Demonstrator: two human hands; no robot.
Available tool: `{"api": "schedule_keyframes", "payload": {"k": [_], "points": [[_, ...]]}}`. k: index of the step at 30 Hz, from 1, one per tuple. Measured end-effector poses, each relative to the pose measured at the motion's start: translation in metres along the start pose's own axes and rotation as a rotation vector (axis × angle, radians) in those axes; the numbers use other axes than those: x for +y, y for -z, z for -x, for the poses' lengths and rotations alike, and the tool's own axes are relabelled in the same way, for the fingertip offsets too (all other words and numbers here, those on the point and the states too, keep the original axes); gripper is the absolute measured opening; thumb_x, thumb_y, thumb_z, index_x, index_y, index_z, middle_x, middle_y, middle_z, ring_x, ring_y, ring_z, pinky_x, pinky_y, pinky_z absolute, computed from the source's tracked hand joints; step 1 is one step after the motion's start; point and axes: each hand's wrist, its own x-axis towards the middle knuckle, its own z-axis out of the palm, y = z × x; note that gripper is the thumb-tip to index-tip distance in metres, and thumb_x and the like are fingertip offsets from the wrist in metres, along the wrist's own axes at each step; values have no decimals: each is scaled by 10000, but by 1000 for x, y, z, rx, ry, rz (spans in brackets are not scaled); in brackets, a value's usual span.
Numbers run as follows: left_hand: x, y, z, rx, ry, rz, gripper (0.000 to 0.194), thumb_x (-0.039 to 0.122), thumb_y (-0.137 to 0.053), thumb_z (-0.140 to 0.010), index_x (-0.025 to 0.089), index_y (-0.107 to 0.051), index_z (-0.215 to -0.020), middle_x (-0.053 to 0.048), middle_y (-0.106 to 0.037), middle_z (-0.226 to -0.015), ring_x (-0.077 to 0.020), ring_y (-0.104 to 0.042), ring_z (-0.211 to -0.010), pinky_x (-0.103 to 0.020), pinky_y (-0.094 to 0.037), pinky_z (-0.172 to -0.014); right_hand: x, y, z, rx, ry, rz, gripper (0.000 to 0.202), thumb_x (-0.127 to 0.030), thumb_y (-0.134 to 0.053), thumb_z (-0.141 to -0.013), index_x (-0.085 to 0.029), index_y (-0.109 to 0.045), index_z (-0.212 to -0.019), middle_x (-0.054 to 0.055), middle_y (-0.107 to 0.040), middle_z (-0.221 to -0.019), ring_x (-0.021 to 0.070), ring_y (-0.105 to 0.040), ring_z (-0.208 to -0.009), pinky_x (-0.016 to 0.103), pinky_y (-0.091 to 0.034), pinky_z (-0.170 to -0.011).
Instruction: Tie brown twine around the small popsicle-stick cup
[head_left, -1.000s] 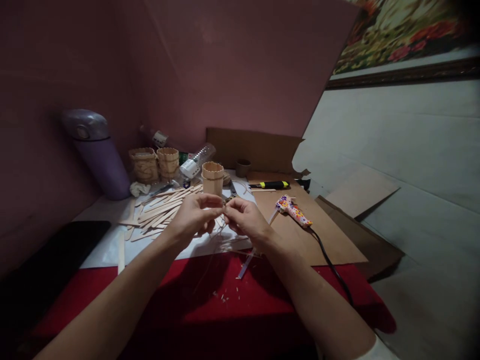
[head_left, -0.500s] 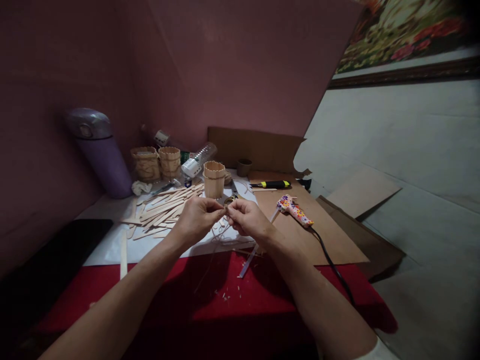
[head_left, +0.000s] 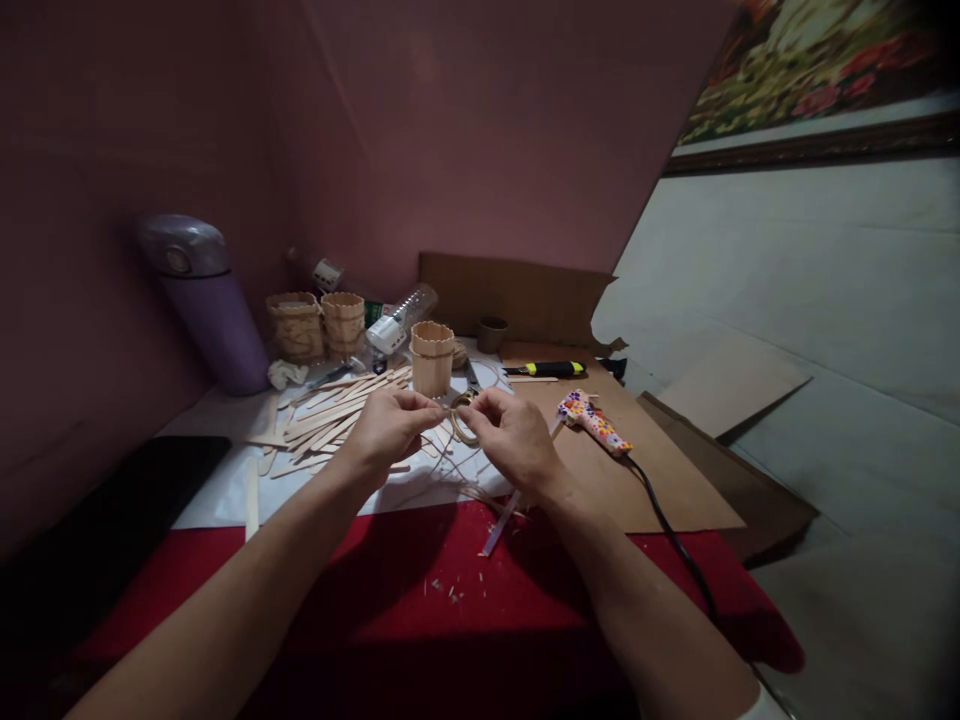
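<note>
My left hand [head_left: 390, 428] and my right hand [head_left: 511, 432] face each other over the white paper, each closed in a pinch. Thin twine [head_left: 450, 468] hangs and lies in loose strands below the fingers and seems to run between the two pinches. Behind the fingertips lies a pair of scissors [head_left: 463, 425] with ring handles, partly hidden by my right hand. Just beyond stands a wooden-stick cup [head_left: 432, 365] with a band round its upper part. Left of it, flat wooden sticks [head_left: 330, 425] are spread in a heap.
Right of my hands, a flowered glue gun [head_left: 595, 424] with a black cord rests on cardboard [head_left: 660, 485]. A yellow-black cutter [head_left: 555, 369], small pot [head_left: 492, 334], plastic bottle [head_left: 401, 320], two more stick cups [head_left: 343, 325] and a purple flask [head_left: 217, 320] stand or lie behind.
My hands have moved slightly apart, and the scissors' ring handle now shows more between them. The whole view has shifted a little.
</note>
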Motion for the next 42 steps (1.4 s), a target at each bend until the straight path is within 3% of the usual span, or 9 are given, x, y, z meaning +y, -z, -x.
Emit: {"api": "schedule_keyframes", "payload": {"k": [6,12,16,19,23,26,32,38,42], "points": [[-2,3,-2,111,-40,-18,155,210,-712,-604,108,-596,-604,23,-523,-455,-18,-338,-364,-142,-183,-352,-6,-4,5,-272,57,-229,224,-342,-530,-837,-167,-600,-716,-16,-537,-570,94,-459,-524,230,-325,-524],[0,4,-1,-26,27,210,178,199,-690,-623,140,-528,-668,-10,-615,-575,-18,-334,-344,-143,-156,-335,-5,-11,9,-413,156,-36,282,-267,-505,-847,-160,-620,-612,-10,-548,-519,88,-461,-520,226,-301,-535],[1,4,-1,-52,65,262,157,134,-671,-629,148,-521,-672,33,-530,-482,-22,-340,-333,-137,-173,-343,1,-8,3,-162,29,-11,385,-367,-482,-865,-157,-601,-564,6,-539,-519,96,-447,-513,234,-287,-507],[-2,4,-1,-133,55,218,176,203,-693,-659,150,-525,-662,22,-547,-492,-18,-304,-309,-145,-131,-320,0,-5,0,40,-68,-241,335,-421,-518,-840,-152,-610,-664,-5,-523,-549,85,-426,-495,226,-289,-469],[-3,3,1,-167,-3,121,209,294,-713,-672,144,-570,-695,20,-549,-476,-18,-283,-298,-155,-114,-308,-6,-5,0,-262,-215,-716,338,-467,-604,-767,-156,-592,-897,-15,-567,-637,51,-390,-405,196,-258,-364],[-3,2,0,-153,-23,70,223,310,-713,-668,133,-577,-669,17,-542,-462,-18,-292,-305,-158,-122,-313,-7,-5,1,-341,-255,-793,382,-476,-666,-710,-147,-575,-881,11,-604,-715,40,-422,-420,172,-257,-336],[-4,0,0,-131,-7,-1,213,291,-687,-678,131,-560,-617,24,-504,-426,-23,-288,-308,-170,-122,-324,2,-7,-4,-316,-225,-612,207,-320,-630,-731,-150,-532,-664,-48,-506,-524,34,-363,-377,169,-276,-349],[-3,1,0,-134,2,-14,212,283,-666,-693,146,-540,-592,50,-425,-380,-28,-256,-294,-186,-106,-328,9,-7,-8,-235,-179,-424,195,-321,-554,-787,-166,-535,-671,-21,-559,-526,51,-357,-365,197,-266,-383],[-2,1,0,-108,29,-37,207,270,-664,-691,148,-535,-586,50,-421,-390,-29,-261,-294,-189,-109,-332,6,-1,-6,49,-3,-97,157,-279,-563,-792,-167,-598,-688,29,-600,-688,98,-492,-555,234,-374,-531]]}}
